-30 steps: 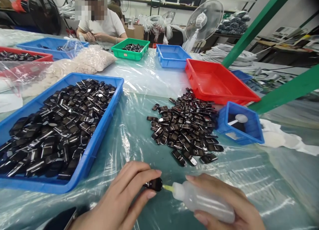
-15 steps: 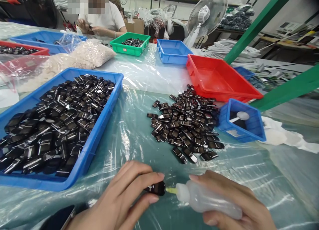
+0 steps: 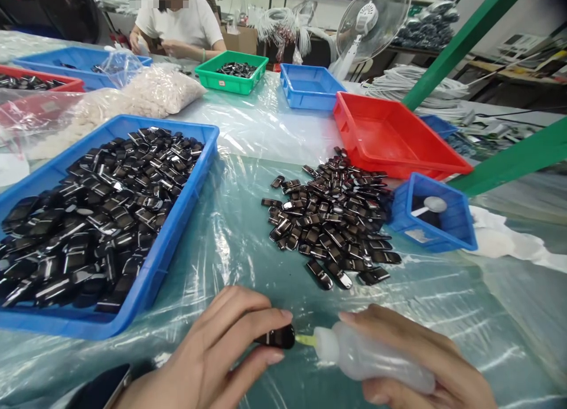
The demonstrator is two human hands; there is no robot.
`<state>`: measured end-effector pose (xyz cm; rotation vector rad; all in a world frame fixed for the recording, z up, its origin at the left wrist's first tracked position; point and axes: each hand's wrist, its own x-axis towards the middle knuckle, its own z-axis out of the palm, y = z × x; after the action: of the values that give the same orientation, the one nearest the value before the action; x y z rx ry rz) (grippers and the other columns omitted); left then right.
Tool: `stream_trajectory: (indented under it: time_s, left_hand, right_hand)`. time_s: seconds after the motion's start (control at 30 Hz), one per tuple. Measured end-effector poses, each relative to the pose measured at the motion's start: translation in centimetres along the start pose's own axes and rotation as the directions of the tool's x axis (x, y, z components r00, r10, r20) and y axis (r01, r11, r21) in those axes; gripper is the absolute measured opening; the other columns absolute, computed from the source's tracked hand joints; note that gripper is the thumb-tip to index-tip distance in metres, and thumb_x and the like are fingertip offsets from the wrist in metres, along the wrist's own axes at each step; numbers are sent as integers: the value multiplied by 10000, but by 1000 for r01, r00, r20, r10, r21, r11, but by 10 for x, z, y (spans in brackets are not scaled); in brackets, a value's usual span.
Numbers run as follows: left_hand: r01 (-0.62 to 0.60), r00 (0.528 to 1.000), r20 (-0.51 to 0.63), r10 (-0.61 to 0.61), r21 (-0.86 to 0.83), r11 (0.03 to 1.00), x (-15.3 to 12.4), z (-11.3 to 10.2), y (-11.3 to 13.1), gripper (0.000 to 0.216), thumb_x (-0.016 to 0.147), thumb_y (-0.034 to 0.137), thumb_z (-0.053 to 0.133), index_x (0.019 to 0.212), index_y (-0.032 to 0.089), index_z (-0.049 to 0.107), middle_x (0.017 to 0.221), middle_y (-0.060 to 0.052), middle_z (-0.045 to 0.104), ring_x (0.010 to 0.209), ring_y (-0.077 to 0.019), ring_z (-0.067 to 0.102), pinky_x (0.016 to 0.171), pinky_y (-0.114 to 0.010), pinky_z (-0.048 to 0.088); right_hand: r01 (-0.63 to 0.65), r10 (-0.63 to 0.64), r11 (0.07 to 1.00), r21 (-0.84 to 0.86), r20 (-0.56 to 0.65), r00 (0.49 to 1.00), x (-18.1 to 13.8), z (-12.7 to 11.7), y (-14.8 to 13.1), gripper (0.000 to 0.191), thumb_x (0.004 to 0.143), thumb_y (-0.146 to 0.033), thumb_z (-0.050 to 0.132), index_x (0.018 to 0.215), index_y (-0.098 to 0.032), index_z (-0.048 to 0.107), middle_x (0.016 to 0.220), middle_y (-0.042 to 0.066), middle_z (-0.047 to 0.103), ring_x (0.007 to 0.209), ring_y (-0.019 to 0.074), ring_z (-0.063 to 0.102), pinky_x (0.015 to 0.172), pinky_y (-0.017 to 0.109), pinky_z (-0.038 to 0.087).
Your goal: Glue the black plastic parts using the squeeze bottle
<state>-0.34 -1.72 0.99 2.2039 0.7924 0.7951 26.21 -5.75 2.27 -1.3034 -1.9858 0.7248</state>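
A small glossy black plastic piece (image 3: 279, 337) is pinched between the thumb and fingers of my left hand (image 3: 230, 344), low in the middle. My right hand (image 3: 411, 356) is wrapped round a translucent squeeze bottle (image 3: 367, 353) lying almost level. The bottle's thin yellowish nozzle (image 3: 305, 340) points left, its tip at the right end of the black piece; whether they touch I cannot tell. Beyond my hands lies a loose pile of similar black pieces (image 3: 328, 214) on the plastic-covered table (image 3: 239, 232). More of these fill the big blue tray (image 3: 186, 220) at left.
At right stands a small blue bin (image 3: 405, 211) with a white spoon (image 3: 432, 205) in it, beside white paper (image 3: 500, 238). Behind are a red tray (image 3: 390, 131), a blue tray (image 3: 310, 90), a green tray (image 3: 230, 81) and a bagged heap (image 3: 163, 90). A person (image 3: 190, 25) sits opposite.
The view has shifted slightly, moving the background a little upward. Both hands keep nearly the same pose, with the nozzle still at the black piece's end.
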Motion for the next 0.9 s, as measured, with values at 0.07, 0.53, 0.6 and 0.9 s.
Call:
stream_trajectory:
  time_s: [0.07, 0.53, 0.6, 0.9]
  left_hand:
    - [-9, 1000, 28, 10, -22, 1000, 1, -1, -1, 226, 1027, 214, 444, 1246, 219, 496, 1070, -46, 601, 970, -162, 590, 866, -249, 469]
    - [70, 993, 88, -78, 98, 993, -6, 0, -3, 339, 1059, 272, 282, 1361, 265, 436, 1142, -63, 565, 1016, -187, 589, 838, -254, 515]
    - [30, 998, 49, -33, 66, 997, -3, 1, -3, 330, 1065, 265, 268, 1333, 241, 458, 1118, -67, 557, 981, -177, 576, 799, -238, 491]
    - [-8, 1000, 19, 7, 54, 999, -1, 3, -6, 309, 1068, 261, 301, 1325, 192, 458, 1134, -60, 529, 1022, -152, 516, 858, -212, 413]
  right_hand:
    - [0, 0, 1000, 5, 7, 1000, 1, 0, 1, 513, 866, -407, 653, 1338, -519, 484, 859, -14, 730, 738, 235, 717, 519, 308, 589]
    - [102, -102, 994, -36, -25, 994, -1, 3, 9, 487, 879, -384, 645, 1346, -405, 509, 956, 15, 701, 838, 205, 704, 602, 256, 601]
    - [99, -100, 993, -58, -14, 995, -2, 3, 9, 492, 885, -377, 639, 1355, -402, 496, 986, 17, 695, 863, 202, 700, 631, 256, 602]
    - [84, -82, 993, -85, 35, 996, -2, -4, 5, 471, 895, -377, 626, 1344, -395, 488, 985, 6, 698, 855, 178, 695, 681, 251, 596]
